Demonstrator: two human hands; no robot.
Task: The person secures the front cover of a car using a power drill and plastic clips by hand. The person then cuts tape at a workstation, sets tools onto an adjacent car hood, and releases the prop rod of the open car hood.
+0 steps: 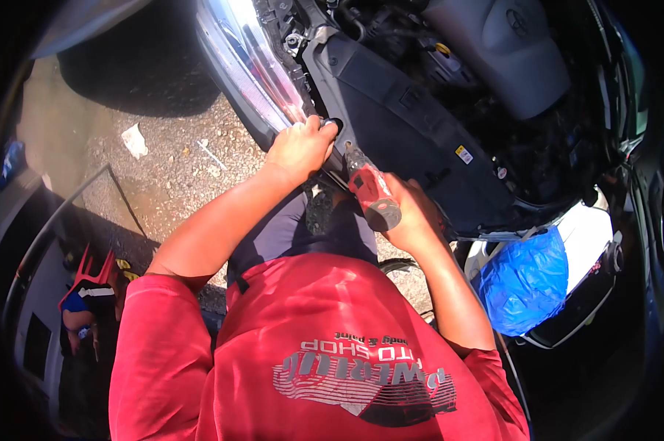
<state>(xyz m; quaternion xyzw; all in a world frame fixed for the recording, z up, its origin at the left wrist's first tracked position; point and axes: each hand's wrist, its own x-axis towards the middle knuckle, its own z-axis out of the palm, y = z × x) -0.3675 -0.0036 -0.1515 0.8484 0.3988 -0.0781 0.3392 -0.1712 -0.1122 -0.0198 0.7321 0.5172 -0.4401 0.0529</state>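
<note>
Gripping the drill: the right hand is wrapped round the red drill, with most of its fingers hidden behind the tool's body.
Drill nose: it points away from the person, at the near corner of the black panel and close to the left fingertips; contact is too small to make out.
Left hand: the left hand rests at the end of the headlight, its fingers curled narrow beside a small dark round part; I cannot tell whether they pinch it.
Panel's place: it lies along the front of the car, between the headlight and the grey engine cover.
Done so far: both headlight and panel look seated, judging by how they lie.
Not finished: the near corner seems to be the spot in hand, with drill and fingers both there; bright glare and deep shade hide whether any fastener is in or out, so the count left is unclear.
Round about: a blue plastic bag lies beyond the right arm, and a paper scrap on the ground.
</note>
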